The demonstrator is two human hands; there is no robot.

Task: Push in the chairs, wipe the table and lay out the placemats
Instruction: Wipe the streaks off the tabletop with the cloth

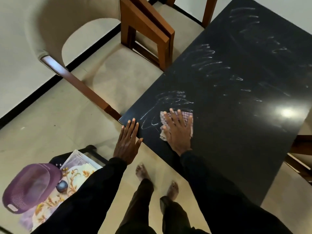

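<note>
Currently: checkered cloth [184, 116] lies flat on the black table [236, 115], near the table's lower-left corner, just left of frame centre. Right hand [177, 132] presses it down, palm flat, fingers straight and spread, not curled round it. Left hand [127, 142] is relaxed and flat, fingers straight, tips resting on the table's corner edge just left of the cloth; it holds nothing.

Pale streaks [173, 98] mark the tabletop above the cloth and run on toward the upper right. A glare spot sits at right.

Cream chair [118, 73], upper left, has its seat meeting the table's left edge. A wooden frame [148, 31] stands above it.

Lower left: floral placemats [74, 176] lie stacked, with a purple basket [30, 186] and a dark ball [62, 186] on them.
</note>
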